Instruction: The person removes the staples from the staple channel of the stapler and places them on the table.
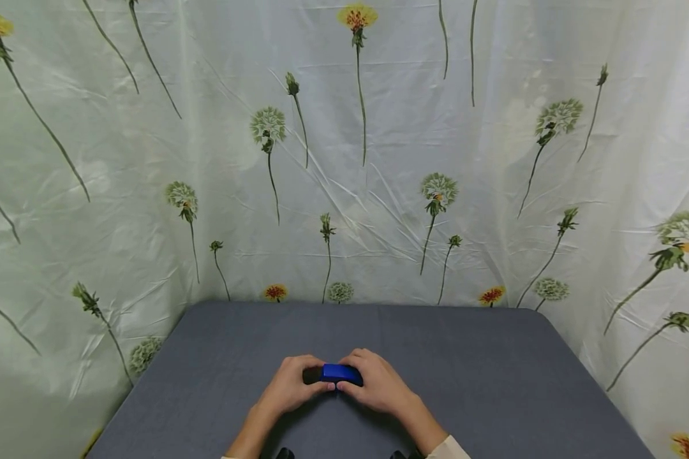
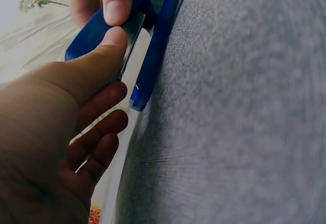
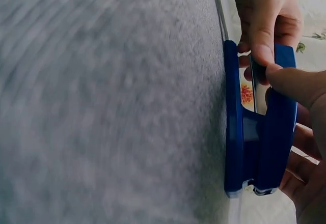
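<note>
A blue stapler (image 1: pixel 342 372) stands low at the middle of the grey table, held between both hands. In the right wrist view its long base (image 3: pixel 233 117) lies along the tabletop, with a gap between base and upper arm (image 3: pixel 277 137) at the front end. My left hand (image 1: pixel 296 384) pinches that front end, thumb against the dark metal magazine (image 2: pixel 133 33) under the blue cover. From the other side, my right hand (image 1: pixel 379 382) grips the upper arm, its thumb along the near side and fingers behind. The two thumb tips almost meet. The far fingers are partly hidden.
The grey cloth-covered table (image 1: pixel 465 357) has rounded far corners. Behind it and at both sides hangs a pale curtain (image 1: pixel 379 210) printed with dandelions. Two small dark objects show at the bottom edge of the head view, between the forearms.
</note>
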Demonstrator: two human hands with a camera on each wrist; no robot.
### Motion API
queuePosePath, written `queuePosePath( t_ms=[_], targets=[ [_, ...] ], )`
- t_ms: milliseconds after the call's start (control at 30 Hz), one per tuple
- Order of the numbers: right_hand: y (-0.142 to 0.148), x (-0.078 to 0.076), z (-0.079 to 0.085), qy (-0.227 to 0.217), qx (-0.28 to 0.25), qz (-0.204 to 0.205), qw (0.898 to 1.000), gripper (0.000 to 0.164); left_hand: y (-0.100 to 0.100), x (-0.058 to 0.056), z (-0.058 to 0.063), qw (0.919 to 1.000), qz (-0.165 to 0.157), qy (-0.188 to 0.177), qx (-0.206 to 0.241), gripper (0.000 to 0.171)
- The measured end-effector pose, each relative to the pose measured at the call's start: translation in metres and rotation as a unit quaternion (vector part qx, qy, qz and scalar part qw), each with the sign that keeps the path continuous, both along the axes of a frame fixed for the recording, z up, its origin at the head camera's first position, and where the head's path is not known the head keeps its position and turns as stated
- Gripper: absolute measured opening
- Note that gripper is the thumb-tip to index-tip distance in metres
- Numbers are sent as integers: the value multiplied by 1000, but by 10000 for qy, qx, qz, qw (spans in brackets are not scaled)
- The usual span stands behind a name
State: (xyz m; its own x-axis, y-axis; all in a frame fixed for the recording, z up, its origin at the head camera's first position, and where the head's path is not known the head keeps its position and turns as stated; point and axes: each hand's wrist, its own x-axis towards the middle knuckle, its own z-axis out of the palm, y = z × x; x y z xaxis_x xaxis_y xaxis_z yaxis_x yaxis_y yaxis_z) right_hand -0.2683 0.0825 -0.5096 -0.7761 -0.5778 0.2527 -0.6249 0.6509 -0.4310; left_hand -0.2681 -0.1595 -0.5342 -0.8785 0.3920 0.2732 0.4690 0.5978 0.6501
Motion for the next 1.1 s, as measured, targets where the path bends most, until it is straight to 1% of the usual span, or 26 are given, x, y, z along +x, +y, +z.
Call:
queuePosePath(
  t_ms=[100,167,300,400,533,800,1100],
  targets=[
    [-2,0,-2,32,-31,-27,10000,36,1,-1,-2,9999,-47,9,118,30],
    [-3,0,-3,56,-31,-27,10000,37,1,-2,-4,9998,-64,-57,163,27],
    [-3,0,-2,118,-2,-11,9999,36,2,-3,-5,9991,-37,-325,260,23],
    [-3,1,-1,144,-48,-19,9999,34,2,-2,-5,9973,-6,-613,402,21],
    [-1,3,1,113,-245,-62,9996,33,3,0,-3,9955,84,-789,522,21],
    [11,6,6,18,-618,-68,9981,39,4,2,-1,9959,215,-712,518,24],
    [34,8,19,-246,-1228,-153,9920,32,5,3,0,9966,302,-574,512,20]
  ],
)
